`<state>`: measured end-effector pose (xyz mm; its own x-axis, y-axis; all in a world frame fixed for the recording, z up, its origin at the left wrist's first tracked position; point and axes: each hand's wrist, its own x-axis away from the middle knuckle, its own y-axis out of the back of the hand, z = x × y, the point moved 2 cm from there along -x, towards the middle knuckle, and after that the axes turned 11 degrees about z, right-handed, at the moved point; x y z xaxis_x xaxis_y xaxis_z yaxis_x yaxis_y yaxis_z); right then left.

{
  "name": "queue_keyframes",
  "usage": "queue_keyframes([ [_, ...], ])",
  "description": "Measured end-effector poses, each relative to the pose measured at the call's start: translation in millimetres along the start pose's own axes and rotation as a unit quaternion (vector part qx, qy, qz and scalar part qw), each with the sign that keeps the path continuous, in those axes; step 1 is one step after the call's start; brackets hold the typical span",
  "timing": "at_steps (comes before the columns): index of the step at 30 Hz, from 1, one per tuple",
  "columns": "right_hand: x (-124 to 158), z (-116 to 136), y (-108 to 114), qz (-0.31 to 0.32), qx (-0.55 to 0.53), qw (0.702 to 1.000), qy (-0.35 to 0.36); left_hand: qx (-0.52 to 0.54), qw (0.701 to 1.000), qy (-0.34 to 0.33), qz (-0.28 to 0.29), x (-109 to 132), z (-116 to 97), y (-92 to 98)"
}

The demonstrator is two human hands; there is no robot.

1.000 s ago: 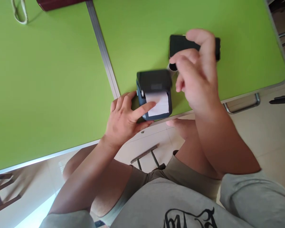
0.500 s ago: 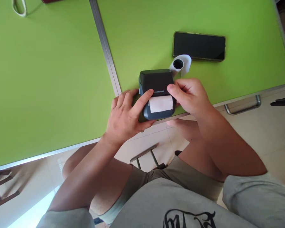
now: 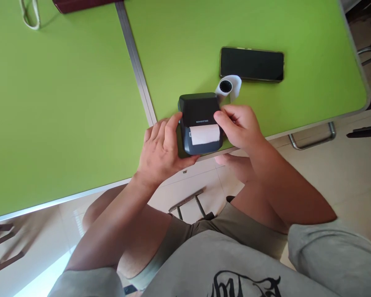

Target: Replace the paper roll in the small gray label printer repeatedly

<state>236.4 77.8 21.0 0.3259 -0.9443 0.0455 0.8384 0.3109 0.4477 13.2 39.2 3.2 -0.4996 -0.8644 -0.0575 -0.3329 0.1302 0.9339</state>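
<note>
A small dark label printer [image 3: 198, 108] sits by the front edge of the green table, its lid down. White paper [image 3: 205, 135] lies over its front face. My left hand [image 3: 162, 150] is wrapped round the printer's left side, with the thumb at the front and fingers along the side. On the other side, my right hand [image 3: 239, 123] grips the right edge, thumb resting on the lid's corner; its curled fingers are partly hidden. Just behind the printer's right back corner stands a white paper roll [image 3: 224, 90] with a dark core and a loose curled end.
A phone [image 3: 252, 64] lies screen up behind the roll. A metal strip [image 3: 136, 62] divides the green tabletop [image 3: 64, 103]. At the far left are a dark red object [image 3: 83, 4] and a white cord loop [image 3: 32, 18]. A metal handle [image 3: 313, 140] juts below the right front edge.
My left index finger has moved off the printer's lid to its left side. My right hand stays at the right edge. The view has shifted slightly.
</note>
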Motion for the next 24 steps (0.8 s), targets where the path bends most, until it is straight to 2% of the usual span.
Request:
queue_keyframes([
  [7, 2.0, -2.9, -2.2, 0.017, -0.046, 0.999, -0.015, 0.002, 1.000, -0.023, -0.012, 3.1, 1.6, 2.3],
  [16, -1.9, -1.2, -3.6, 0.008, -0.034, 0.999, -0.035, -0.040, 0.998, -0.031, -0.027, 3.7, -1.4, 4.6],
  [24, -1.5, -5.0, -2.1, 0.036, -0.057, 0.996, -0.050, -0.019, 0.999, -0.014, -0.028, 3.5, 2.2, 4.7],
])
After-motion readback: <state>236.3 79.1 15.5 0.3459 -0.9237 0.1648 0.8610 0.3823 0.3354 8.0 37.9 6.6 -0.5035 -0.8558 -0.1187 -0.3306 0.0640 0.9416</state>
